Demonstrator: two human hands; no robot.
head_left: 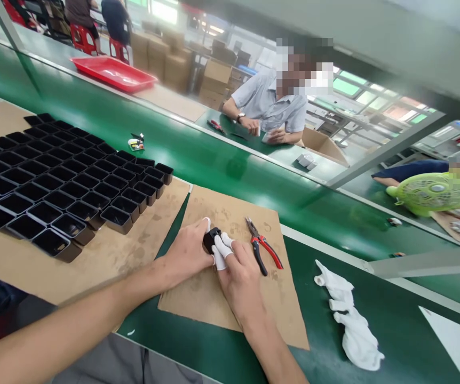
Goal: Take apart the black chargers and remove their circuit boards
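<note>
Both my hands meet over a brown cardboard sheet (214, 298) on the green bench. My left hand (188, 250) and my right hand (240, 277) are both closed around one small black part (209, 238), pinching it between fingertips that wear white finger cots. Red-handled pliers (264, 246) lie on the cardboard just right of my right hand. A grid of several black open-top cases (54, 186) covers another cardboard sheet to the left.
White cloth gloves (350, 314) lie on the bench at the right. A green conveyor belt (198, 154) runs behind, with a small item (136, 143) on it. Across it sits a person (270, 106); a red tray (113, 72), a green fan (434, 192) and cartons stand beyond.
</note>
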